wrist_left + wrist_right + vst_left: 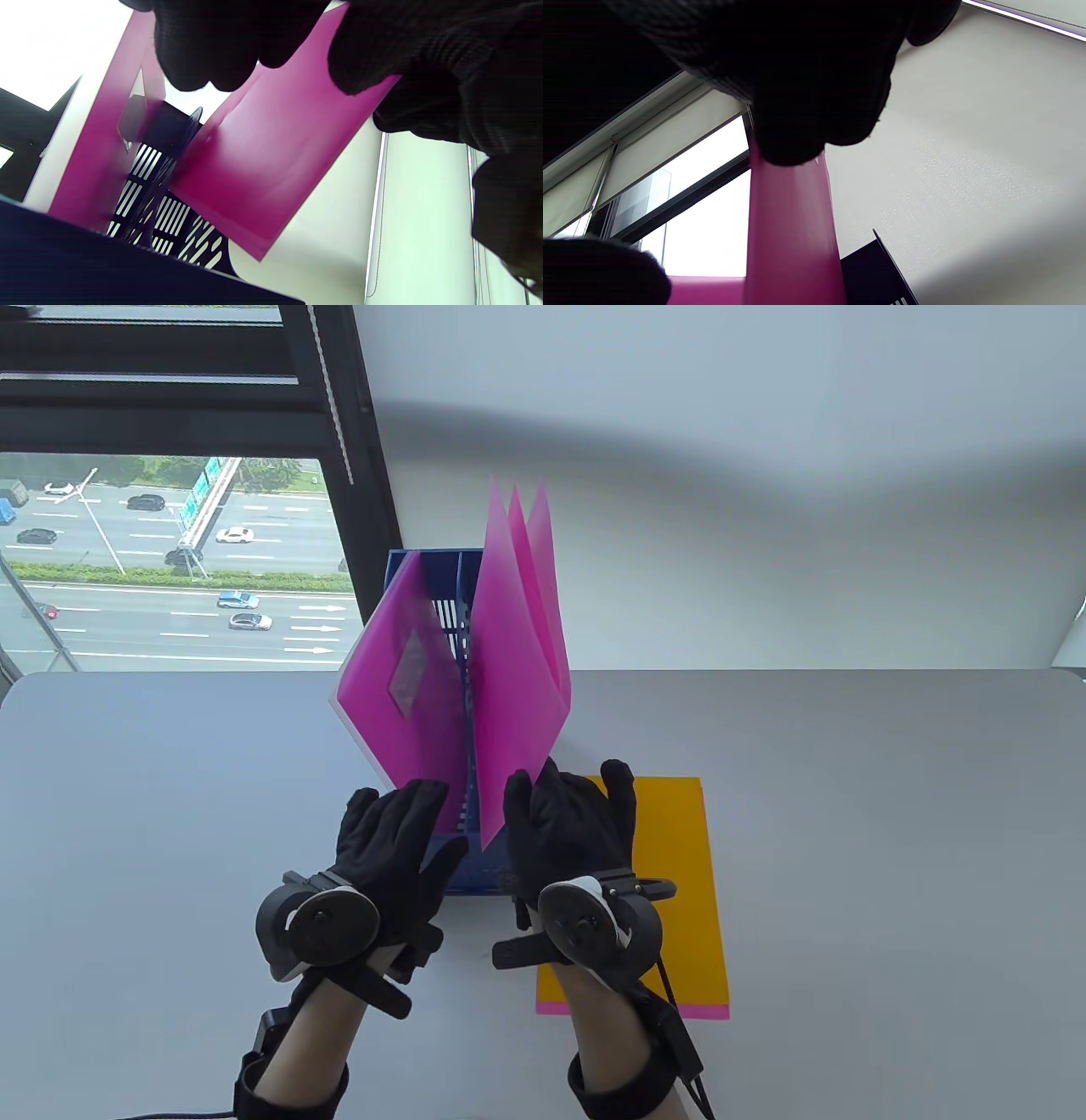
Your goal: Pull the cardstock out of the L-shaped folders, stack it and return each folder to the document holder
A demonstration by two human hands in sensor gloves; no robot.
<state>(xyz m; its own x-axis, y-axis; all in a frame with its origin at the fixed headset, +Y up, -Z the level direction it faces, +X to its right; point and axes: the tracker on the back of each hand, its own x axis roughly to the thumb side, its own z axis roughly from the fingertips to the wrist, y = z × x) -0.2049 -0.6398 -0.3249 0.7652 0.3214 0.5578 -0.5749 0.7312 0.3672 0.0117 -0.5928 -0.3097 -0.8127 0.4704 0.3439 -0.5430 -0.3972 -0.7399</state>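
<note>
Pink folders [517,645] fan out of the blue holder [462,865] at the middle of the table view, three thin translucent sheets leaning right in the right slot, and one more folder [399,687] tipped left in the left slot with a white sheet showing behind its lower left edge. These look light, floppy and slick: they bow under their own weight, so I'd judge the safest hold is a pinch on the near bottom corner or along the closed edge, with the other hand steadying the holder. The right hand [570,823] sits at the lower edge of the right-hand fan, fingers pointing up and fairly straight against the sheet; in the right wrist view a fingertip [793,144] presses on the folder's edge [791,237], though whether a thumb closes behind it I cannot tell. The left hand [399,840] rests at the base of the left folder, fingers relaxed and spread over the holder's front; the left wrist view shows dark fingertips [203,63] above a pink sheet [271,169], not clearly gripping. Lower right of the table view, an orange cardstock stack [679,899] lies flat with a pink strip at its near edge, partly under the right wrist. Hidden: the holder's floor, whether the fanned folders still carry cardstock, and how many sheets are in the stack.
</note>
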